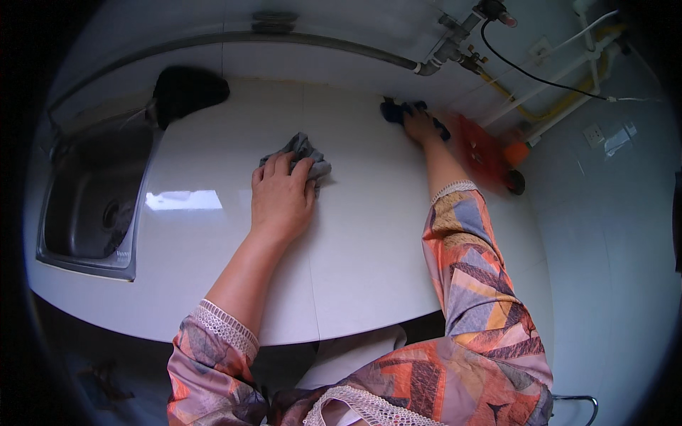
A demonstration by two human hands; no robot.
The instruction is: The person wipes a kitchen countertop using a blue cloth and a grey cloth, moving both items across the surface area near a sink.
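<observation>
My left hand presses a crumpled grey cloth flat against the white tiled countertop, its fingers spread over the near side of the cloth. Farther off to the right, my right hand reaches to the back of the counter and rests on a dark blue cloth-like item, which shows on both sides of the fingers. The exact grip of the right hand is hard to tell, as that area is slightly blurred.
A stainless steel sink is set in the counter at left, with a black object beside its back corner. A red plastic bag and an orange item lie right of my right hand. A grey pipe runs along the back wall.
</observation>
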